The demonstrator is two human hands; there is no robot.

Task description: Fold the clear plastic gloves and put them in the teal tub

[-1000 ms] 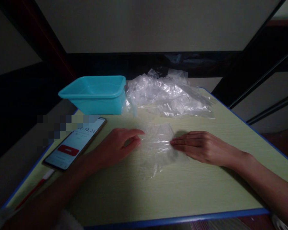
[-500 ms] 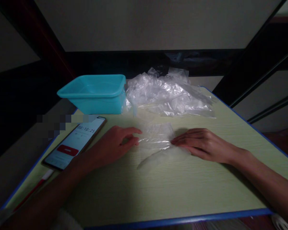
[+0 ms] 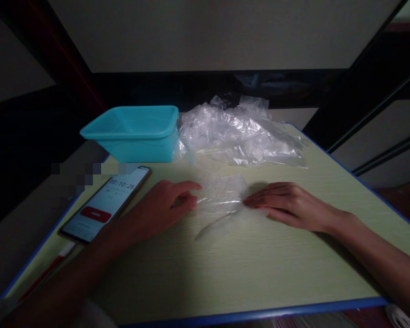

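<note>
A clear plastic bag point(image 3: 222, 193) lies on the table between my hands, partly folded, with a loose edge curving toward the lower left. My left hand point(image 3: 169, 200) is at the bag's left edge. Its thumb and forefinger are apart, the fingertips at the plastic, and the other fingers are hidden. On the opposite side, my right hand point(image 3: 287, 204) has its fingers pressed together over the bag's right edge, with the thumb tucked below. Behind the bag rises a crumpled heap of clear plastic bags point(image 3: 239, 132).
A turquoise plastic basin point(image 3: 140, 148) stands at the back left, next to the heap. In front of it lies a phone point(image 3: 105, 205) showing a running timer, with a red and white cable point(image 3: 54, 264) plugged in. Blue edging borders the pale table point(image 3: 246, 278).
Both hands and the bag stay almost exactly where they were. The phone's timer has advanced by one second.
</note>
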